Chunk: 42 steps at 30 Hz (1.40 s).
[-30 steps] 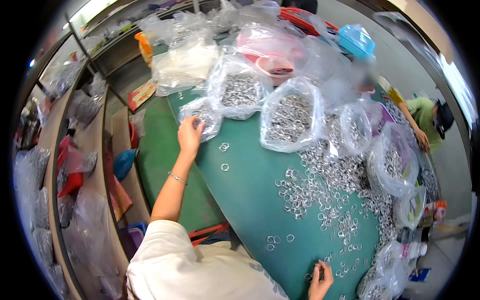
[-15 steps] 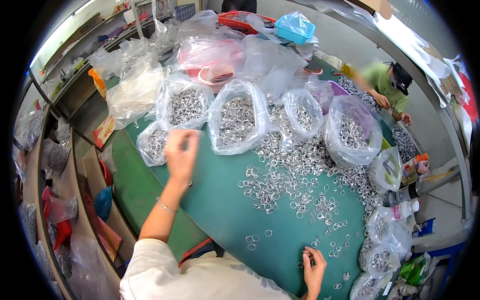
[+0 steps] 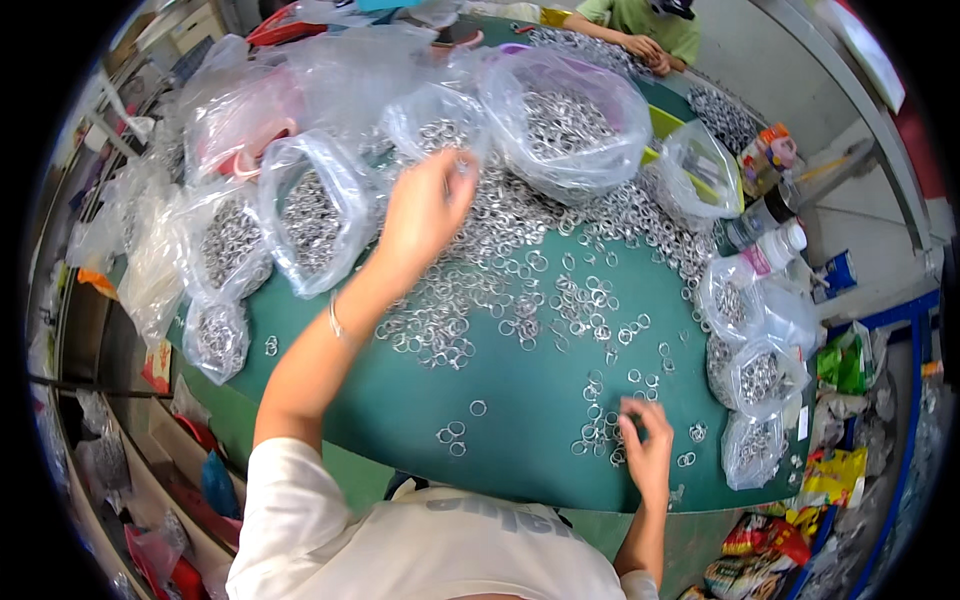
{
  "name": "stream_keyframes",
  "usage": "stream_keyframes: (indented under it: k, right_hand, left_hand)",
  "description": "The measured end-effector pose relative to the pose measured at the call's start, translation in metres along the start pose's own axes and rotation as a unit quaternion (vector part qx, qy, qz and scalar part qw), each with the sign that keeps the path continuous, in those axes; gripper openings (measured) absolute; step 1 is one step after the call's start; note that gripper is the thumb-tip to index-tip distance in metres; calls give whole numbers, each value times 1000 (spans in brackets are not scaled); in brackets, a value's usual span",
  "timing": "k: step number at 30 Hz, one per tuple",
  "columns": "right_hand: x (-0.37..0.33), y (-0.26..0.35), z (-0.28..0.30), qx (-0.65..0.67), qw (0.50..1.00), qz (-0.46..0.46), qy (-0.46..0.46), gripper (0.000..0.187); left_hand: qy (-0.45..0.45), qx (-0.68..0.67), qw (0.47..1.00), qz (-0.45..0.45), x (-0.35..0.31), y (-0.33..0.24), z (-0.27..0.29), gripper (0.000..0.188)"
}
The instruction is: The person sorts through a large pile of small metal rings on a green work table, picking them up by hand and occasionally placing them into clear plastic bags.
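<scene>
Many small silvery metal rings [image 3: 430,335] lie loose on the green table [image 3: 380,405]. My left hand [image 3: 425,210] is over the ring heap, at the near edge of an open clear bag [image 3: 440,125] of rings. Its thumb and fingertips come together, slightly blurred; what they pinch, if anything, I cannot make out. Low on the right, my right hand [image 3: 650,445] rests with curled fingers beside a loose cluster of rings [image 3: 595,415]. Whether a ring is between its fingertips is hidden.
Open bags of rings [image 3: 310,225] stand left of the heap, with a larger bag [image 3: 565,125] behind. Small filled bags [image 3: 755,380] and a white-capped bottle [image 3: 775,250] line the right edge. Across the table a person in green [image 3: 650,35] handles more rings.
My left hand has moved right, from above the small leftmost bag to the middle bag by the heap. My right hand stays near the loose rings. The view has turned toward the right.
</scene>
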State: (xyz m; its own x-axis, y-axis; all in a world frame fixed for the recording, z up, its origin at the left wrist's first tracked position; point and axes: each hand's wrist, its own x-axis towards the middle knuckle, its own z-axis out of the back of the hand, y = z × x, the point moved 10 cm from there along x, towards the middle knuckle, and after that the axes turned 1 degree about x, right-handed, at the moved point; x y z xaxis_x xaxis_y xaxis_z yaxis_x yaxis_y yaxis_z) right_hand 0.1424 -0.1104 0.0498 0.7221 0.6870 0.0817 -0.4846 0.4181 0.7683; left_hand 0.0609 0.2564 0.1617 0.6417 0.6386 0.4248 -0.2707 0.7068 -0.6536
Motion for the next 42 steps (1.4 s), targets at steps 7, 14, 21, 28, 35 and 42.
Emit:
stream_keyframes:
  k: [7, 14, 21, 28, 35, 42]
  right_hand:
    - [107, -18, -26, -246, 965, 58, -78, 45]
    - [84, 2, -61, -173, 970, 166, 43, 28]
    - [132, -6, -18, -111, 979, 151, -80, 19]
    - [160, -6, -44, -218, 945, 239, -52, 19]
    - [103, -58, -44, 639, 734, -218, 78, 29]
    - [70, -87, 20, 225, 960, -168, -18, 14]
  left_hand:
    - [205, 1, 975, -86, -112, -19, -140, 27]
    - [262, 63, 952, -145, -141, -18, -163, 31]
    - [246, 77, 961, -100, -125, -20, -149, 23]
    - [280, 17, 947, -159, -138, -53, -185, 26]
    - [296, 51, 932, -205, -138, -67, -213, 19]
    - [320, 92, 913, -236, -135, -74, -244, 9]
